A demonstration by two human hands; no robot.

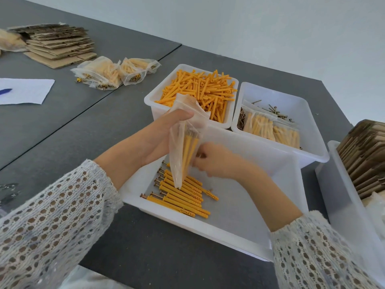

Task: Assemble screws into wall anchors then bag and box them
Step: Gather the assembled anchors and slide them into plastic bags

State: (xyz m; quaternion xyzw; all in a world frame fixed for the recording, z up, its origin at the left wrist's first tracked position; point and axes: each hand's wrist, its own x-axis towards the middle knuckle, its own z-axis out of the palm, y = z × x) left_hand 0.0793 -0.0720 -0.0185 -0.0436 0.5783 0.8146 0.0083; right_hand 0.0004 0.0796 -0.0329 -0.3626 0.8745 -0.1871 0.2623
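Head view: left hand (164, 134) fingers grip bag (183, 147) above tray (291, 184); right hand (216, 161) fingers pinch it.

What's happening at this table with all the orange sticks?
A person is bagging wall anchors with screws in them. The left hand holds a clear bag upright, partly filled, while the right hand works at its side. More assembled anchors lie in the near tray. Filled bags sit farther back on the table.
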